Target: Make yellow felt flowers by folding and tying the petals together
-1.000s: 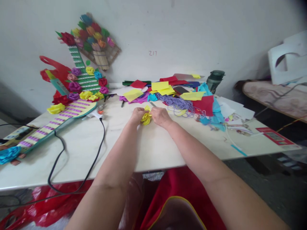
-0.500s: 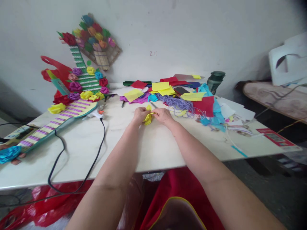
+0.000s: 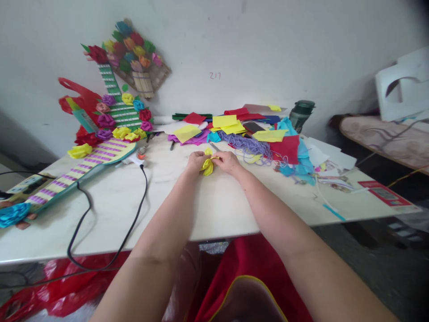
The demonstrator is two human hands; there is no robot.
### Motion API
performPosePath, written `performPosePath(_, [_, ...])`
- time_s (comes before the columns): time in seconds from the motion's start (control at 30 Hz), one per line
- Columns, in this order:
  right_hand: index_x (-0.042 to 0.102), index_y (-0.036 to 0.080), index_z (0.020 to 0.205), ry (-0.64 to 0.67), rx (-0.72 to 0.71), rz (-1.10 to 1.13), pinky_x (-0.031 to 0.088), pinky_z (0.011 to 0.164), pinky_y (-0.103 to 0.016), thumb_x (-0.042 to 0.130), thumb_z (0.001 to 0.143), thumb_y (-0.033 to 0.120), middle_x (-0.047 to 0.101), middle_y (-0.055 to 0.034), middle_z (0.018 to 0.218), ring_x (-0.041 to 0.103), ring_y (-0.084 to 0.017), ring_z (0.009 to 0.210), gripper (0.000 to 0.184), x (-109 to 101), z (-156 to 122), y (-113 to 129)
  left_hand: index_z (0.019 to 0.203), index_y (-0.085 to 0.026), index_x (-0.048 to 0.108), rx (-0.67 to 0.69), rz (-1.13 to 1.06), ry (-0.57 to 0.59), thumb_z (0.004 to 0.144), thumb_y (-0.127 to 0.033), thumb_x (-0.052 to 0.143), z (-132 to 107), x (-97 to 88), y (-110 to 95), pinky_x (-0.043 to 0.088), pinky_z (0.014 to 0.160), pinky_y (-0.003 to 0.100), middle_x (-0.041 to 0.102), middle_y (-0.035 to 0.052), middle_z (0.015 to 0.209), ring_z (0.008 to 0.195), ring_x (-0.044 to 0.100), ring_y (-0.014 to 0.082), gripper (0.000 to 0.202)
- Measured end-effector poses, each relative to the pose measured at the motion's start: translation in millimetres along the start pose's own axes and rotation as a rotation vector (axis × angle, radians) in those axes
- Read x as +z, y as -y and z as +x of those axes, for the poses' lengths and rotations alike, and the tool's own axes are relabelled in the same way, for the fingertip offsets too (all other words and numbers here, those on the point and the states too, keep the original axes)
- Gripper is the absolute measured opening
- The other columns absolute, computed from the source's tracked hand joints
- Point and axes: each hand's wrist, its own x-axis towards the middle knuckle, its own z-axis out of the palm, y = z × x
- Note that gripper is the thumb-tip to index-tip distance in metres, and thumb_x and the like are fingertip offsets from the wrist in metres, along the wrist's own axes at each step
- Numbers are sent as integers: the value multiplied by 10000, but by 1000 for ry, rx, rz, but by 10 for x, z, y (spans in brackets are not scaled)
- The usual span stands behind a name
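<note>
both hands pinched on the yellow paper flower (image 3: 208,166) just above the table (image 3: 214,210), left hand (image 3: 196,161) on the roll, right hand (image 3: 228,162) on the strip; loose grip could let it unroll

I have both bare forearms stretched forward; left hand (image 3: 195,160) and right hand (image 3: 228,162) meet, fingers curled inward, pinching.
</note>
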Motion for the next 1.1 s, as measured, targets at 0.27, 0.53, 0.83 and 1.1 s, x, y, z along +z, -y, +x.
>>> performPosePath(0.27, [754,194,961,-20,-13,56,435,669,-230,584,820,241,746,-23,805,613,-134,690,226,31,16,-61,547,-175,498,-19,-30,14,578,-295,780,-15,5,-15,303,476,223,434,-63,424,429,433,90,308])
performPosePath(0.53, [745,176,894,-26,6,-74,396,676,-244,572,861,261,746,-58,851,626,-160,766,196,-7,22,2,539,-179,484,-19,-116,-15,578,-287,783,-41,70,-23,330,484,231,452,-59,420,424,432,84,320])
performPosePath(0.83, [697,134,1023,15,-116,-349,391,725,-299,462,895,180,712,-140,1015,610,-226,944,272,-34,-12,157,520,-176,494,-54,-264,-104,633,-236,722,-78,145,-68,372,512,249,452,-55,422,446,448,92,261])
performPosePath(1.1, [692,124,1025,-19,-162,-329,397,755,-313,414,927,170,696,-145,1019,593,-232,975,298,-53,-52,154,539,-177,500,-70,-394,3,582,-256,793,-88,96,-87,404,534,264,500,-31,467,473,500,109,307])
